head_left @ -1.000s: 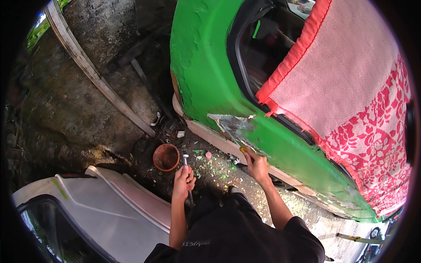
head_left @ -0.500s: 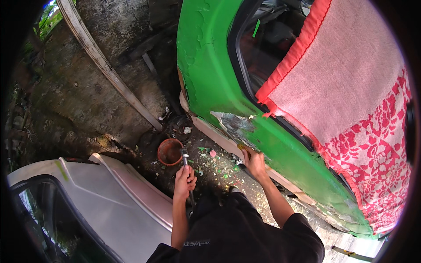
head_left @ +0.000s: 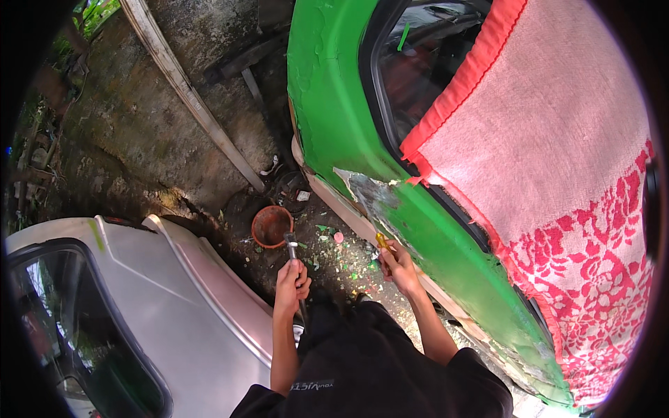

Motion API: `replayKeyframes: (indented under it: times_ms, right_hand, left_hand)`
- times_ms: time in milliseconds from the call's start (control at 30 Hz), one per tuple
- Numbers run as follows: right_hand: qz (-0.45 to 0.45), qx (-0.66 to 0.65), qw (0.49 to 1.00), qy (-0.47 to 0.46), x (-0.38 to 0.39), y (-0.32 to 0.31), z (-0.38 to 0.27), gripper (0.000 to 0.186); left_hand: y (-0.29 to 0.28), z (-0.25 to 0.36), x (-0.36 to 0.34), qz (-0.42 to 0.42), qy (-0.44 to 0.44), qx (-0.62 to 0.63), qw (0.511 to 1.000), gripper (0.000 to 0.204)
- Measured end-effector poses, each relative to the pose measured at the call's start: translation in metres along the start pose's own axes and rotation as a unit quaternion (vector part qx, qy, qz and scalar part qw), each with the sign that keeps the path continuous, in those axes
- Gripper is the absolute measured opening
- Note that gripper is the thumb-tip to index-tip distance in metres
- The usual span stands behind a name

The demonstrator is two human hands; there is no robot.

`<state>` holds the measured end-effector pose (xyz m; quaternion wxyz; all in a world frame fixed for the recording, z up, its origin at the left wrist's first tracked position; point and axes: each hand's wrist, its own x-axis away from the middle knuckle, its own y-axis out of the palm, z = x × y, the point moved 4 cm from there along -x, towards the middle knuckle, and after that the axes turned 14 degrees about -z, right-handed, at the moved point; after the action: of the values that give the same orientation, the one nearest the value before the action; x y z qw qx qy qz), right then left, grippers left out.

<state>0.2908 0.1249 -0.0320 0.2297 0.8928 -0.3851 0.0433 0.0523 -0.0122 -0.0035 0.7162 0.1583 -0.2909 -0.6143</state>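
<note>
My left hand is closed around the handle of a hammer, its head pointing up and away from me. In my right hand is a small tool with a yellow handle; its working end does not show clearly. That hand is beside the lower edge of a green car body. Just beyond it, a scraped patch shows grey metal, with loose paint at its rim.
A pink and red towel drapes over the green car's window side. To my left stands a silver car. A terracotta pot, paint chips and a pink round piece lie on the ground, near a long pale strip.
My right hand has drawn slightly back and left from the car panel, so the yellow handle shows more. My left hand still holds the hammer. The view has shifted a little.
</note>
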Motion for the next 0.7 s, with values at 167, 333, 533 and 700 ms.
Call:
replayKeyframes:
  times_ms: [167, 333, 533, 700]
  right_hand:
    - [-0.026, -0.127, 0.991, 0.005, 0.017, 0.003, -0.003, 0.025]
    - [0.079, -0.023, 0.997, 0.002, -0.002, 0.004, 0.007, 0.028]
    - [0.16, 0.165, 0.97, -0.076, -0.011, 0.003, 0.022, 0.034]
    - [0.193, 0.278, 0.939, -0.066, 0.004, 0.011, -0.021, 0.033]
  left_hand:
    - [0.012, -0.014, 0.004, 0.018, -0.008, 0.0, 1.0, 0.034]
    - [0.013, -0.017, 0.008, 0.012, -0.021, -0.01, 1.0, 0.033]
    - [0.006, -0.005, 0.005, -0.011, -0.02, -0.01, 1.0, 0.033]
    - [-0.002, 0.003, 0.0, -0.022, -0.025, -0.004, 0.999, 0.034]
